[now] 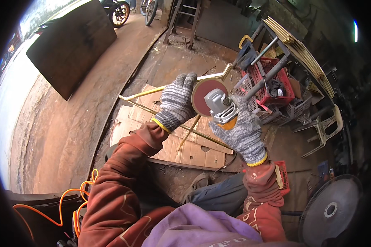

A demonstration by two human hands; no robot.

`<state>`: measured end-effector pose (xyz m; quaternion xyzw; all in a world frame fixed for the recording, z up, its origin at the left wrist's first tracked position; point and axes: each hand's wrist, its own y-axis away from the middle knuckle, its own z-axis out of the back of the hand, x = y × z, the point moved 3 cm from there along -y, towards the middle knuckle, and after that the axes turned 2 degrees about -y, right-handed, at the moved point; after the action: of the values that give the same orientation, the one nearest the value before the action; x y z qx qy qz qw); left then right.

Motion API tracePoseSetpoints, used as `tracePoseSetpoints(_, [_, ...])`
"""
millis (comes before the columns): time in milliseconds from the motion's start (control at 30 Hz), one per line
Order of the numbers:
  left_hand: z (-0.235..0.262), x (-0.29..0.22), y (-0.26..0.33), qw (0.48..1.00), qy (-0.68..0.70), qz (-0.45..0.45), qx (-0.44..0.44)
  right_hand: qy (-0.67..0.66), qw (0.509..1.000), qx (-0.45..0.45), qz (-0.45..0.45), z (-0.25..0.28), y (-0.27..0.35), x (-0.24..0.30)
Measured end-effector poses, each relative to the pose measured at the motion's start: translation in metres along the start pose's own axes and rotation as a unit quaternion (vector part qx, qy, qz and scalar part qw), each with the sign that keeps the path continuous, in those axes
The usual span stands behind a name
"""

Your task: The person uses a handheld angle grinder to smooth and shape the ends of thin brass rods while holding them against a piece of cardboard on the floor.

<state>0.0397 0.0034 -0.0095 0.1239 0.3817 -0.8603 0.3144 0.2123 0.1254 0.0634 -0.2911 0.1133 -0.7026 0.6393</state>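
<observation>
My left hand [177, 101], in a grey and white striped knit glove, is closed around a bar of a gold-coloured metal frame [146, 93]. That frame has several thin crossing bars and lies over flat cardboard [212, 159]. In my right hand [245, 131], gloved alike, is an angle grinder [219, 105] with a grey metal head and an orange body mostly covered by my fingers. Its round dark red abrasive disc [202, 92] faces up, just right of my left hand. Whether the disc touches the bar beneath it cannot be made out.
Red plastic crates [276, 99] with odds and ends stand at the right, beside a metal rack bearing long gold-coloured rods [301, 47]. A plastic chair [327, 127] and a round fan [330, 210] are nearer. An orange hose [62, 210] coils at the lower left. A dark panel [74, 47] stands far left.
</observation>
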Motion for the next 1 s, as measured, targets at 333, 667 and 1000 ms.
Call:
tracePoseSetpoints(333, [0.021,0.009,0.007,0.985,0.08,-0.081,-0.131,-0.304,0.949,-0.008,-0.088,0.007,0.025,-0.002])
tracePoseSetpoints(667, [0.026,0.066,-0.001,0.847,0.471,0.243,-0.053,-0.577,0.657,-0.051,-0.482,-0.013,0.188,-0.125])
tracePoseSetpoints(1000, [0.013,0.123,-0.004,0.805,0.461,0.366,0.078,-0.722,0.526,-0.054,-0.447,-0.052,0.22,-0.169])
